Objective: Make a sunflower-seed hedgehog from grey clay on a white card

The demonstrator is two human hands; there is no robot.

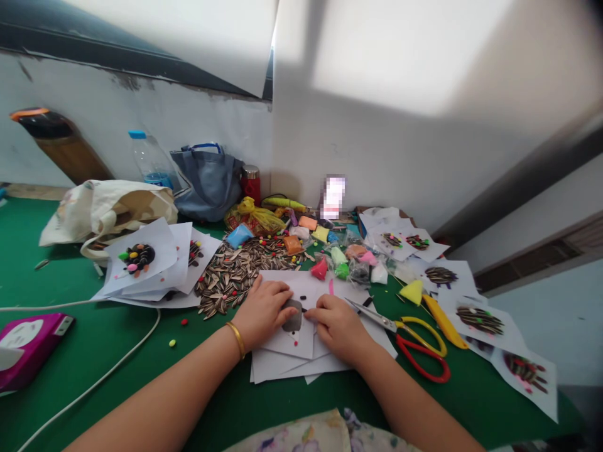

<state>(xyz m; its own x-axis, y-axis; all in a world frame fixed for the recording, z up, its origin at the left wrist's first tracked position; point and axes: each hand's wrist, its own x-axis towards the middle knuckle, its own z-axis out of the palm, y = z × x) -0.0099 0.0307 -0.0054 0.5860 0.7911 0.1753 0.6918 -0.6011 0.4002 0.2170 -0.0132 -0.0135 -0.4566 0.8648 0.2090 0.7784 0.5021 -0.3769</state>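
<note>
Flat grey clay shape [294, 321] on white paper sheet [305, 346], between fingertips, long axis toward wearer. Left hand [264, 311] nearer, fingers loosely spread, touching left edge; right hand [343, 328] fingers curled beside right edge, hold unclear.

From my feed, it's an indoor craft spot, exact room type unclear. Green surface [117, 389] against a scuffed white wall [235, 119], with scissors [393, 324], colored clay packets [346, 258], a sunflower seed pile [245, 267], decorated paper sheets [452, 274]. Bags and bottles sit alongside.
</note>
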